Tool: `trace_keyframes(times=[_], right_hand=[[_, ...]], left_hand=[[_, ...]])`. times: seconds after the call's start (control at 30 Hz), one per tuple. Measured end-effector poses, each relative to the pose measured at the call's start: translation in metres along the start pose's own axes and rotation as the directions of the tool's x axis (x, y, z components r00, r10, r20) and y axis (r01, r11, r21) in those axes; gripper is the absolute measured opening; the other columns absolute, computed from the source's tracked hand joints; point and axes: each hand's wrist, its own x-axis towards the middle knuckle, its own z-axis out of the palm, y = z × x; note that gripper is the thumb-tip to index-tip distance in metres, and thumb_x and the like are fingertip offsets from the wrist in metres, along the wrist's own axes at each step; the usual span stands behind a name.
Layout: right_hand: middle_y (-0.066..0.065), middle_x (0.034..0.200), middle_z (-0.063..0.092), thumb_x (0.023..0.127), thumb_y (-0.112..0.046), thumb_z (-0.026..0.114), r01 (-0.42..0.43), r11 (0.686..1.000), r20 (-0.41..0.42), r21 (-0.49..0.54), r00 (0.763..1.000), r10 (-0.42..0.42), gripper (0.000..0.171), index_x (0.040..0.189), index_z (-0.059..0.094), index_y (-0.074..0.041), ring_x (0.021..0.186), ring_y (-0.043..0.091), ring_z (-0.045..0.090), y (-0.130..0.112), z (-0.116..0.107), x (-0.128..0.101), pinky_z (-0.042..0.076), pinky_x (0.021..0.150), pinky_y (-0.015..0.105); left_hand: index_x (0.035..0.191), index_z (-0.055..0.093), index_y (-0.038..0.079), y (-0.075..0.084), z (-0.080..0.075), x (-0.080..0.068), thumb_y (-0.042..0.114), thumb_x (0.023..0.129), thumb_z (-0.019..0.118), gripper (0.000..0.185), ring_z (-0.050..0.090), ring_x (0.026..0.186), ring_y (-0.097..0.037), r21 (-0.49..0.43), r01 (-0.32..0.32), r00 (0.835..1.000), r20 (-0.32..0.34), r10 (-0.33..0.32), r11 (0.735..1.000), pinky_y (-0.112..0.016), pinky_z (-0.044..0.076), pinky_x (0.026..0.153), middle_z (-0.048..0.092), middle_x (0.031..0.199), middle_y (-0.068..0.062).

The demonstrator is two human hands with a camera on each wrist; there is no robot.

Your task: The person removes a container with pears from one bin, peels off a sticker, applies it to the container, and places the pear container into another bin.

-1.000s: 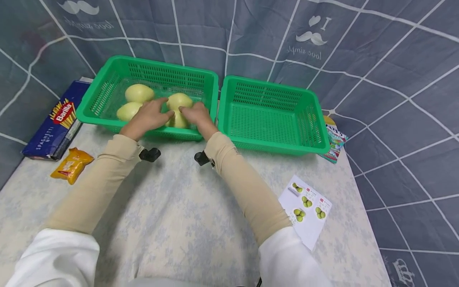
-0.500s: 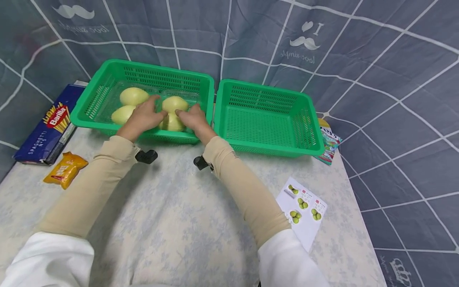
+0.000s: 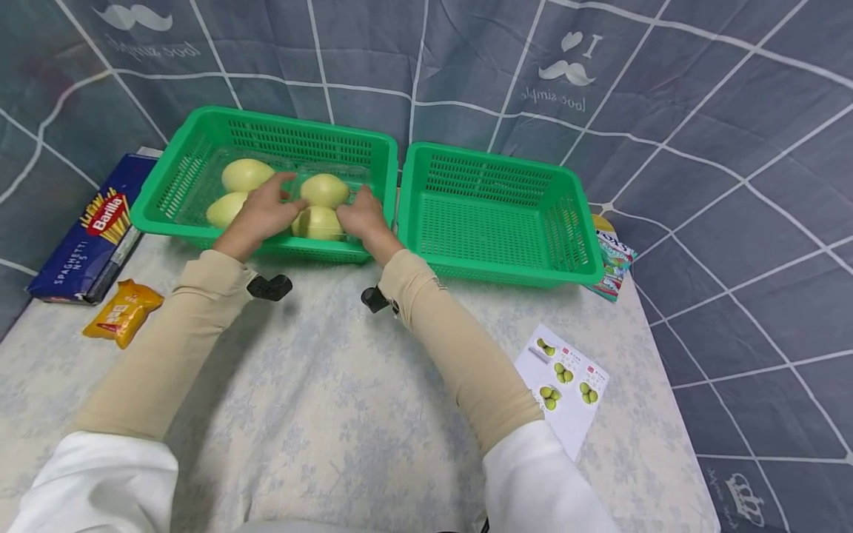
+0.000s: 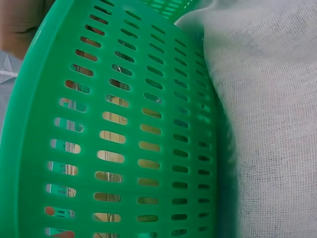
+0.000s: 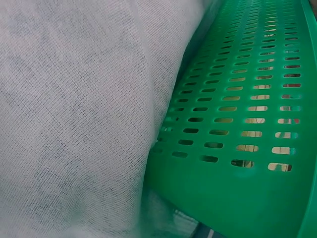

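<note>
Inside the left green basket [image 3: 166, 222] lie two pairs of pale yellow-green oval fruits, each pair in a clear plastic tray. My left hand [image 3: 263, 215] reaches over the front rim, its thumb and forefinger spread, between the left pair and the right pair. At the other side of the right pair, my right hand [image 3: 365, 220] has its thumb beside the front fruit [image 3: 318, 222]; its other fingers are partly hidden. A back fruit [image 3: 324, 190] sits behind that one. The left wrist view catches part of a hand [image 4: 17, 29] above the slotted basket wall [image 4: 124, 139].
A second green basket [image 3: 493, 277] stands to the right. Left of the first lie a blue spaghetti box [image 3: 93, 229] and an orange packet [image 3: 124, 312]. A teal packet [image 3: 611, 263] and a sheet of fruit stickers [image 3: 563, 389] are at the right. A grey curtain [image 3: 466, 59] hangs behind.
Both thumbs have drawn back from over the right pair of fruits, so the front fruit shows more fully. The head view has shifted slightly; the baskets stay in place.
</note>
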Motion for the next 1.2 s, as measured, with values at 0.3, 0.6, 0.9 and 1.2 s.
trace_keyframes(times=[0.3, 0.6, 0.9, 1.2], right_hand=[[0.008, 0.168, 0.024, 0.096, -0.002, 0.043, 0.031, 0.999, -0.057, -0.019, 0.998, -0.032, 0.072, 0.162, 0.013, -0.007, 0.135, 0.022, 0.041, 0.000, 0.001, 0.001, 0.044, 0.083, 0.029], [0.008, 0.162, 0.037, 0.099, -0.009, 0.050, 0.034, 0.995, -0.108, -0.093, 0.993, -0.044, 0.067, 0.161, 0.023, -0.011, 0.133, 0.023, 0.049, -0.003, -0.005, 0.000, 0.046, 0.078, 0.028], [0.004, 0.076, 0.050, 0.099, -0.010, 0.053, 0.031, 0.996, -0.105, -0.082, 0.994, -0.039, 0.065, 0.158, 0.028, -0.014, 0.048, 0.013, 0.027, -0.004, -0.013, -0.004, 0.028, 0.048, 0.025], [0.012, 0.145, 0.053, 0.100, -0.017, 0.062, 0.054, 0.998, -0.132, 0.027, 0.990, -0.050, 0.064, 0.156, 0.031, -0.015, 0.118, 0.023, 0.058, -0.004, -0.020, -0.013, 0.051, 0.083, 0.032]], left_hand=[[0.163, 0.015, 0.016, 0.001, -0.003, -0.003, 0.035, 0.106, 0.044, 0.067, 0.057, 0.103, -0.032, -0.100, 0.012, 0.999, -0.033, -0.015, 0.995, -0.047, 0.046, 0.084, 0.034, 0.159, -0.026], [0.161, 0.024, 0.015, 0.002, -0.006, -0.005, 0.033, 0.106, 0.043, 0.061, 0.056, 0.095, -0.020, -0.161, 0.008, 0.999, -0.052, -0.017, 0.987, -0.031, 0.049, 0.073, 0.035, 0.159, -0.024], [0.156, 0.037, 0.017, -0.002, -0.006, -0.008, 0.033, 0.105, 0.042, 0.054, 0.048, 0.122, -0.026, -0.249, -0.027, 0.992, -0.129, -0.006, 0.968, -0.029, 0.052, 0.077, 0.042, 0.152, -0.020], [0.147, 0.049, 0.011, 0.000, -0.007, -0.009, 0.017, 0.103, 0.050, 0.045, 0.054, 0.097, -0.007, -0.447, -0.083, 0.964, -0.261, -0.041, 0.891, -0.016, 0.054, 0.066, 0.056, 0.112, 0.007]])
